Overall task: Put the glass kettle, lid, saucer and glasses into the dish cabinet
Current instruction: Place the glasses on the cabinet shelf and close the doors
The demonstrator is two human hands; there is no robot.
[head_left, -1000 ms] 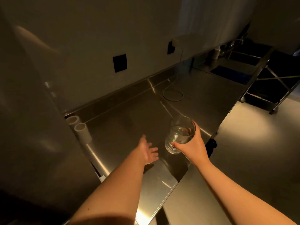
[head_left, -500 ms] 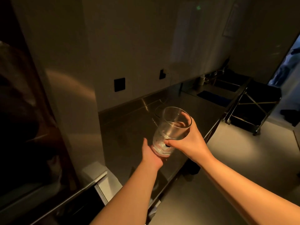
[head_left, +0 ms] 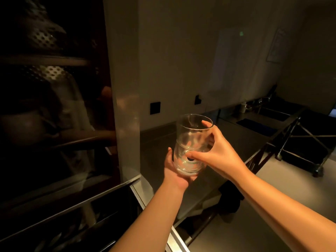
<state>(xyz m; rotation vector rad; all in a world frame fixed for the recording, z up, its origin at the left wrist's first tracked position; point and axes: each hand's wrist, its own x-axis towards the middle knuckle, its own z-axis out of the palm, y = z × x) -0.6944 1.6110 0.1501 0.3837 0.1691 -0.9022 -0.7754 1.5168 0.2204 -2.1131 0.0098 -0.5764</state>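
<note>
Two stacked glasses (head_left: 191, 142) are held upright above the steel table (head_left: 234, 140), the right hand (head_left: 216, 153) wrapped around their side, the left hand (head_left: 177, 171) cupping the base; the dark dish cabinet (head_left: 54, 124) stands left.

The glasses (head_left: 192, 142) are clear, smooth, glossy glass, 2 stacked, with bright glints on the rim. The counter (head_left: 234, 140) to the right is brushed steel with a dull sheen. The cabinet (head_left: 125, 124) on the left has a satin steel side panel and a dark glossy door (head_left: 54, 115) that mirrors the room. Perforated metal (head_left: 52, 71) shows behind it. The far wall (head_left: 181, 60) looks matt and smooth. The cart (head_left: 305, 140) has thin shiny metal bars.
</note>
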